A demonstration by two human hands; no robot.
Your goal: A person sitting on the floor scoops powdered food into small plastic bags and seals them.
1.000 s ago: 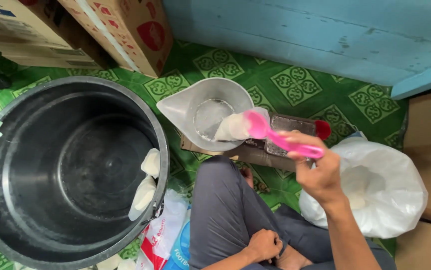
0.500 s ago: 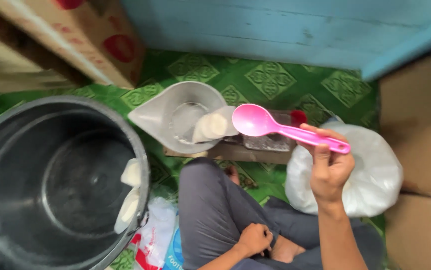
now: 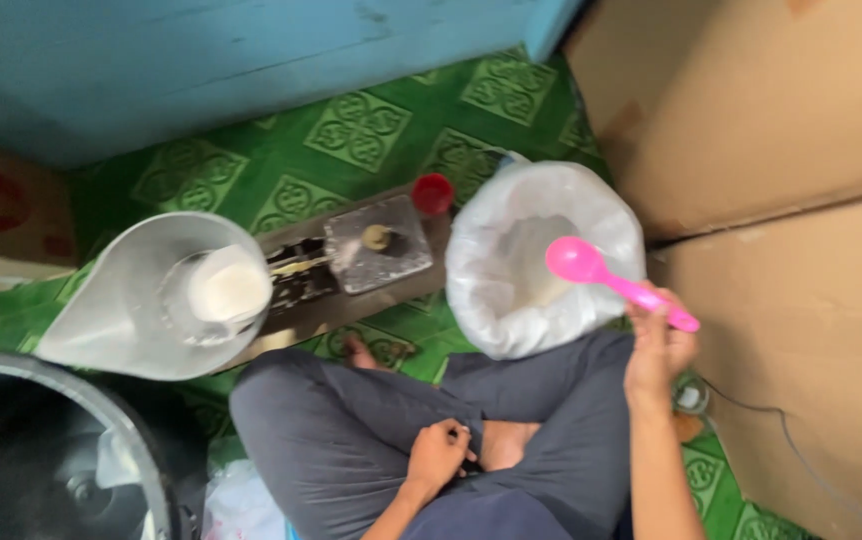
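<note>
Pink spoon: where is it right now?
Head view, right of centre: the pink spoon is in the right hand, its bowl over the open white sack.

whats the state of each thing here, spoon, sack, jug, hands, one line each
pink spoon: empty, held over the sack's mouth
white sack: open, white powder inside
clear jug: upright, small heap of white powder inside
right hand: gripping the spoon handle
left hand: empty, resting on the lap

Your right hand (image 3: 659,350) grips a pink plastic spoon (image 3: 611,282) by the handle end, its round bowl tilted up and to the left, hovering over the open mouth of a white plastic sack (image 3: 511,300) of pale powder standing just right of centre.
</note>
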